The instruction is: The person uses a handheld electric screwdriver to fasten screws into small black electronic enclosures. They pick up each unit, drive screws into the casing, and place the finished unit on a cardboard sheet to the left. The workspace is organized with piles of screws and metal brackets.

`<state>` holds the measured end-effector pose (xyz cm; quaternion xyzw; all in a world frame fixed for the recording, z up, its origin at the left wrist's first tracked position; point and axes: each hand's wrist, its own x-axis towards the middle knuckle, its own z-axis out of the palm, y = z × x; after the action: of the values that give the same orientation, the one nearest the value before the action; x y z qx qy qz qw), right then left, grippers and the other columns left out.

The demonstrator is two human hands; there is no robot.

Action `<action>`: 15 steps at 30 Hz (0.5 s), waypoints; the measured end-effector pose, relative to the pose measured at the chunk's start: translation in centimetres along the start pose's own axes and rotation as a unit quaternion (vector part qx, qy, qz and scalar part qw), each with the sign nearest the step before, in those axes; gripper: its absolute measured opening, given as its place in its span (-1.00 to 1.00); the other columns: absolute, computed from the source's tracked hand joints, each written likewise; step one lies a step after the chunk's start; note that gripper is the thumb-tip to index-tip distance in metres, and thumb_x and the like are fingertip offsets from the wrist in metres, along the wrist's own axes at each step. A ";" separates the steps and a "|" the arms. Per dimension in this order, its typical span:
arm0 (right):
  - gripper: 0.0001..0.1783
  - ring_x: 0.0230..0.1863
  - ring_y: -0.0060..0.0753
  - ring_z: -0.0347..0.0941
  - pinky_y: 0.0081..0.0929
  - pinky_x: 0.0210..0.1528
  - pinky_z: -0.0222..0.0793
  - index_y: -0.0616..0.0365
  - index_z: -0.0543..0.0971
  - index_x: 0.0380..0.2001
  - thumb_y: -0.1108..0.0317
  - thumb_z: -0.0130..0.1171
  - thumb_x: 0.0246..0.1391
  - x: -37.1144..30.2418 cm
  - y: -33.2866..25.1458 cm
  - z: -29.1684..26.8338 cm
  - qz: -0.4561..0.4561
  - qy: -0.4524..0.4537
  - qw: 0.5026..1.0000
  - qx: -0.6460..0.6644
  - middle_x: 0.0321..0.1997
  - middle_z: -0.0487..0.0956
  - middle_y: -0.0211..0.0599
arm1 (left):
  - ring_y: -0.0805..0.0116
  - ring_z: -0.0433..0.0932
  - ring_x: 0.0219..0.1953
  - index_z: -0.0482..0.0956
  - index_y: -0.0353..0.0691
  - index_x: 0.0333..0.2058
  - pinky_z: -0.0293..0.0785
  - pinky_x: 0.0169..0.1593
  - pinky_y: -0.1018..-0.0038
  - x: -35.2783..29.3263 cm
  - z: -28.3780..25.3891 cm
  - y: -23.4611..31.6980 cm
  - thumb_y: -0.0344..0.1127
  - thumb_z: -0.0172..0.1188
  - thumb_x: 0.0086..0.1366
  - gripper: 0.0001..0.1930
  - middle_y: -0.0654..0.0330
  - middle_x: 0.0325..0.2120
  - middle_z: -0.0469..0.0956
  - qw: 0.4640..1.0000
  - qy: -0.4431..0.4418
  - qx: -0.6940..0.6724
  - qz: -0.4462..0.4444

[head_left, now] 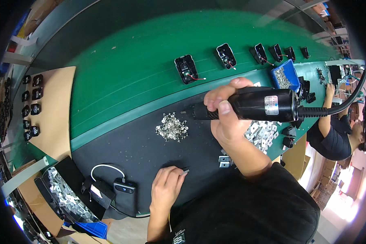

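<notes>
My right hand [229,116] is wrapped round a black electric screwdriver [248,105], held sideways above the dark mat. Its bit end points left, close to a pile of small silver screws [171,127]. Whether a screw sits on the tip is too small to tell. Lower down, near the mat's front edge, my left hand [166,188] pinches a small metal bracket [184,172] between thumb and fingers. Two similar metal brackets [224,162] lie on the mat by my right forearm, and a heap of them [262,134] lies beyond it.
Black plastic housings [186,69] with wires stand in a row along the green belt [122,73]. A blue bin [285,76] of small parts is at right. A power bank [125,187] with a white cable lies at left, near a box of metal brackets [67,195]. A co-worker [333,134] works at far right.
</notes>
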<state>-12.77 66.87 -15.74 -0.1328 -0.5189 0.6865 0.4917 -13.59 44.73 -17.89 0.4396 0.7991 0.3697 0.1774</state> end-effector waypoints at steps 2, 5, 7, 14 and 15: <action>-0.49 -0.45 -0.52 0.41 -0.52 -0.35 0.41 0.19 0.23 -0.02 0.69 0.10 -0.05 0.5 0.9 0.1 -0.042 -0.040 0.998 0.020 -0.46 0.46 -0.31 | 0.18 0.53 -0.39 0.51 -0.26 -0.44 0.49 -0.31 0.36 0.3 -0.2 -0.2 -0.48 0.35 -0.05 -0.81 0.15 -0.43 0.53 1.000 -0.006 -0.001 -0.006; -0.49 -0.46 -0.54 0.41 -0.56 -0.36 0.40 0.19 0.22 -0.01 0.68 0.11 -0.05 0.7 1.7 0.5 -0.034 -0.059 0.998 0.008 -0.47 0.46 -0.33 | 0.16 0.53 -0.38 0.51 -0.26 -0.43 0.48 -0.31 0.35 1.1 -0.7 -0.1 -0.49 0.35 -0.05 -0.80 0.14 -0.42 0.53 1.000 -0.001 -0.005 -0.011; -0.47 -0.47 -0.55 0.41 -0.57 -0.37 0.39 0.19 0.21 -0.01 0.68 0.11 -0.06 0.5 1.6 0.6 -0.028 -0.049 0.998 0.006 -0.49 0.45 -0.34 | 0.15 0.53 -0.38 0.51 -0.27 -0.41 0.48 -0.31 0.34 2.1 -1.3 0.2 -0.50 0.34 -0.05 -0.79 0.13 -0.42 0.53 1.000 0.016 -0.008 -0.024; -0.48 -0.54 -0.52 0.25 -0.43 -0.39 0.21 0.02 0.23 0.00 0.33 0.18 -0.03 0.3 -1.7 -0.3 -0.017 0.001 1.000 0.023 -0.50 0.35 -0.49 | 0.09 0.54 -0.37 0.50 -0.31 -0.40 0.47 -0.29 0.34 8.6 -3.9 1.3 -0.58 0.30 -0.05 -0.80 0.06 -0.41 0.54 0.992 0.114 -0.009 -0.056; -0.49 -0.54 -0.56 0.24 -0.46 -0.40 0.21 0.01 0.23 -0.01 0.32 0.18 -0.02 0.4 -2.3 -0.9 -0.016 -0.007 0.999 0.040 -0.50 0.33 -0.52 | 0.09 0.54 -0.36 0.51 -0.31 -0.41 0.46 -0.28 0.34 10.1 -3.9 1.3 -0.58 0.30 -0.05 -0.81 0.06 -0.41 0.53 0.992 0.119 -0.011 -0.049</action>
<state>-11.10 67.66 -14.01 -0.0998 -0.4970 0.6992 0.5041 -20.74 51.86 -13.90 0.3512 0.8310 0.4187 0.1034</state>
